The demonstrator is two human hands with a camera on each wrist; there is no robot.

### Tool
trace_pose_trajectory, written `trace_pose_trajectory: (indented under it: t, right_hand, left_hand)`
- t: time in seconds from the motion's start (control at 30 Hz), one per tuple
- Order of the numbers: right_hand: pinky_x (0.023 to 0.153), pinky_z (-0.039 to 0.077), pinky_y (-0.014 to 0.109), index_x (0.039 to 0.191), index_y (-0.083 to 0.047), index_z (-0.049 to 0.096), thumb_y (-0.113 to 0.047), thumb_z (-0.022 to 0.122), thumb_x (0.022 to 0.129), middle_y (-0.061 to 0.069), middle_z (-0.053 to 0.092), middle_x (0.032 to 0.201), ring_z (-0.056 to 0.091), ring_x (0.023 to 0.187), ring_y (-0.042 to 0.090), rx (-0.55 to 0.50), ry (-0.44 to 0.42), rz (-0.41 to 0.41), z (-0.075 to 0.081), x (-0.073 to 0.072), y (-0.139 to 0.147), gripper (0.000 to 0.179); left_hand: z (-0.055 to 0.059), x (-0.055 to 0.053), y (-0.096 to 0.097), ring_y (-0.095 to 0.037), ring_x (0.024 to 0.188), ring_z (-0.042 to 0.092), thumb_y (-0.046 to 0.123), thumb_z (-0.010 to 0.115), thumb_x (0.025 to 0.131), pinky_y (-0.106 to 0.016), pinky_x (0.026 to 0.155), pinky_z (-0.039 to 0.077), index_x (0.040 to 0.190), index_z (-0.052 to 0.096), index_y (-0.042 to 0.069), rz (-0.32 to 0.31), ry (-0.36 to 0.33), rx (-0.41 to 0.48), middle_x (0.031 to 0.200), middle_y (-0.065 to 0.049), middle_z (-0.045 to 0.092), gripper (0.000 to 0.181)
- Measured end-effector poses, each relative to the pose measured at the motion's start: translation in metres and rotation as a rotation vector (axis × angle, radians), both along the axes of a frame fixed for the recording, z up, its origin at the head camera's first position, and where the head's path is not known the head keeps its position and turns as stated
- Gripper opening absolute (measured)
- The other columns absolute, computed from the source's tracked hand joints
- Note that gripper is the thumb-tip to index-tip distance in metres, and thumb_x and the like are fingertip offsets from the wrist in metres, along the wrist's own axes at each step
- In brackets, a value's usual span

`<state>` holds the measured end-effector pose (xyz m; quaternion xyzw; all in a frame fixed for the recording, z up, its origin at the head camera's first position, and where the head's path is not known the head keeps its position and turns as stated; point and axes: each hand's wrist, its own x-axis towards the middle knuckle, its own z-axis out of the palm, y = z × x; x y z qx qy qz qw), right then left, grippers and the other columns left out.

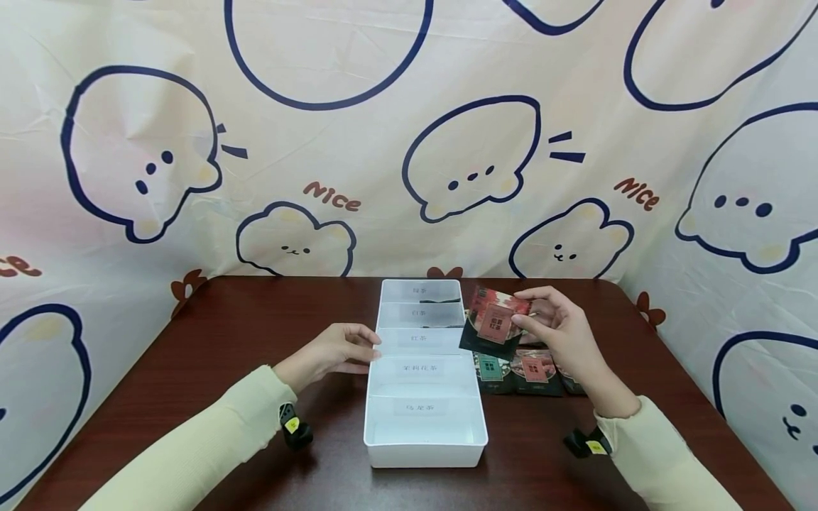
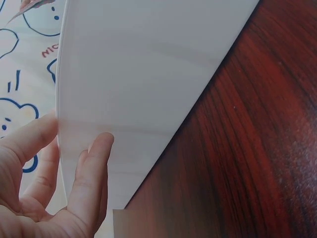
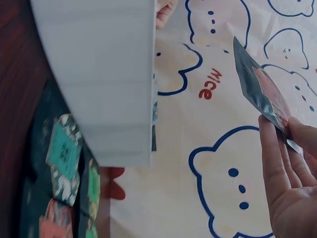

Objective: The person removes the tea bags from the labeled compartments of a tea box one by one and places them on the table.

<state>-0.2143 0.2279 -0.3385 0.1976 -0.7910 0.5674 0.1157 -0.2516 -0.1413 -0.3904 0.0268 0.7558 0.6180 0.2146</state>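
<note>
My right hand (image 1: 565,335) pinches a red and dark-green tea sachet (image 1: 495,323) between thumb and fingers, raised beside the white divided box (image 1: 424,454). In the right wrist view the sachet (image 3: 262,89) stands tilted, seen nearly edge-on. The box's compartments carry paper labels, and dark edges of packets show in the two far ones. At the box's left wall is my left hand (image 1: 339,348), fingertips right at the rim, fingers loosely extended. The left wrist view shows its fingers (image 2: 94,178) along the outer wall.
Several more tea sachets (image 1: 537,369), with green and red labels, lie on the dark wooden table (image 1: 255,319) to the right of the box, partly hidden by the right hand. A cartoon-printed cloth (image 1: 371,156) hangs behind and beside the table.
</note>
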Motion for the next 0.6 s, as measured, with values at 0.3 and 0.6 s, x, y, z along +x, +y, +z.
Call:
trace_pose_trajectory:
  t: [0.3,0.6]
  right_hand:
    - [0.06,0.06,0.034,0.122,-0.006,0.056,-0.017,0.068,0.091,-0.014,0.068,0.097,0.07,0.07,0.014,0.065,-0.114,-0.052,-0.01,0.01,0.026,0.035]
    - [0.061,0.06,0.033,0.122,0.001,0.055,-0.015,0.068,0.091,0.012,0.069,0.095,0.068,0.076,0.014,0.128,-0.36,-0.029,-0.035,0.016,0.036,0.038]
  left_hand:
    - [-0.001,-0.001,0.001,-0.02,0.083,0.067,0.004,0.074,0.083,-0.052,0.09,0.054,0.108,0.062,-0.002,-0.004,0.0,-0.012,0.1,-0.014,0.061,0.029]
    - [0.0,-0.001,0.001,-0.02,0.083,0.066,0.004,0.074,0.083,-0.052,0.09,0.054,0.111,0.06,-0.005,-0.009,0.007,-0.018,0.101,-0.014,0.061,0.033]
